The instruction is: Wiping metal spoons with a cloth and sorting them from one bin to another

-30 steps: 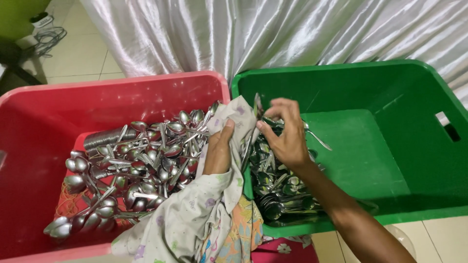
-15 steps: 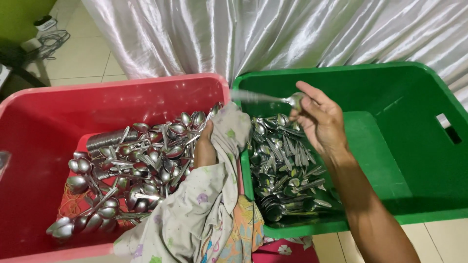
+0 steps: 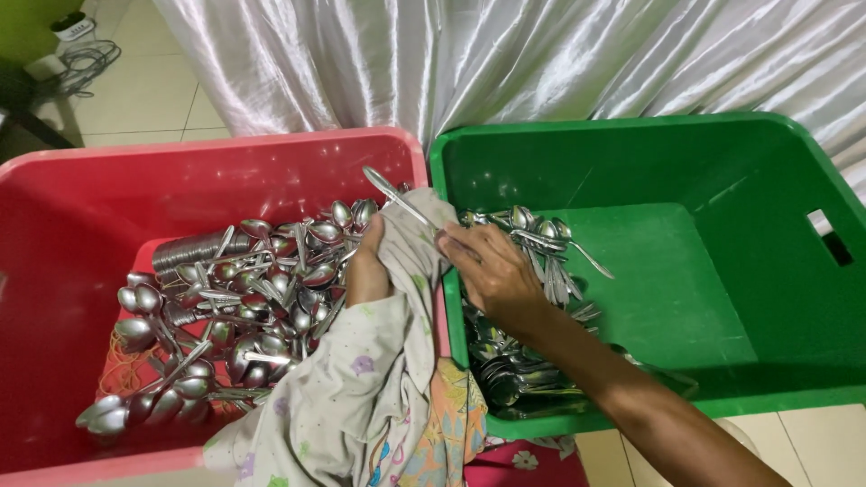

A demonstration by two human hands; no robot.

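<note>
My left hand [image 3: 367, 269] is wrapped in a pale patterned cloth [image 3: 361, 379] that drapes over the wall between two bins. My right hand [image 3: 492, 271] holds a metal spoon [image 3: 397, 197] by one end and presses it against the cloth, the handle sticking up to the left. A red bin [image 3: 54, 207] on the left holds a heap of several metal spoons [image 3: 244, 298]. A green bin [image 3: 722, 180] on the right holds another pile of spoons [image 3: 523, 352] under my right forearm.
A shiny white curtain [image 3: 505, 54] hangs behind both bins. Tiled floor [image 3: 135, 99] shows at upper left with cables [image 3: 72, 59] on it. The right half of the green bin has a bare floor and a slot handle [image 3: 830, 234].
My right hand swung the spoon up over the green bin, then brought it down to the cloth on my left hand.
</note>
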